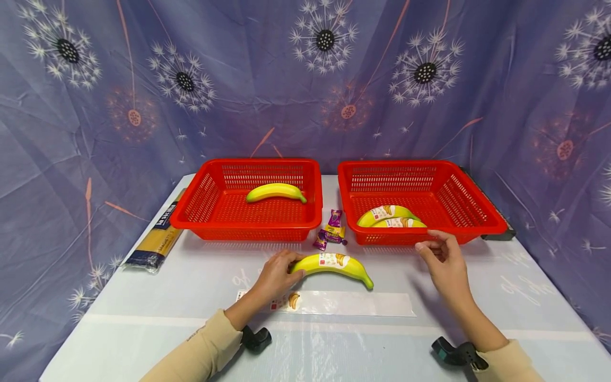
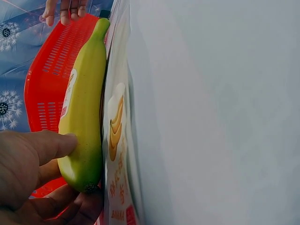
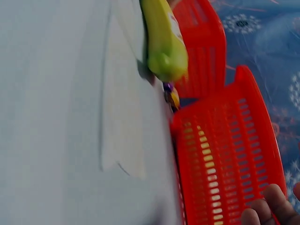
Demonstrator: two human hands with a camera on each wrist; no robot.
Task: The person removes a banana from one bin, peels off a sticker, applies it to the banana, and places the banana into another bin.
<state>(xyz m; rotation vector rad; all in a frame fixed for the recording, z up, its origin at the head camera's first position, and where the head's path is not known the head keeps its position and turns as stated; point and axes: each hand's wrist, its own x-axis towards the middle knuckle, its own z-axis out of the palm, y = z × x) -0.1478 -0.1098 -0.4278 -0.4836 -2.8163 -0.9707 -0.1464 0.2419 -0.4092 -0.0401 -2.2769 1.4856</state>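
Banana (image 1: 334, 264) lies before the right basket (image 1: 472, 225); left hand (image 1: 277, 275) grips its stem end, so lift level. Right hand (image 1: 441, 255), loosely curled, steadies the rim.

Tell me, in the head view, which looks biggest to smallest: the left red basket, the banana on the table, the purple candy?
1. Left red basket, biggest by far.
2. Banana on the table, held by the left hand.
3. Purple candy, smallest.

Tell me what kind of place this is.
Probably a staged tabletop set, not a kitchen: a table with two red baskets holding bananas, and a dandelion-print cloth backdrop behind.
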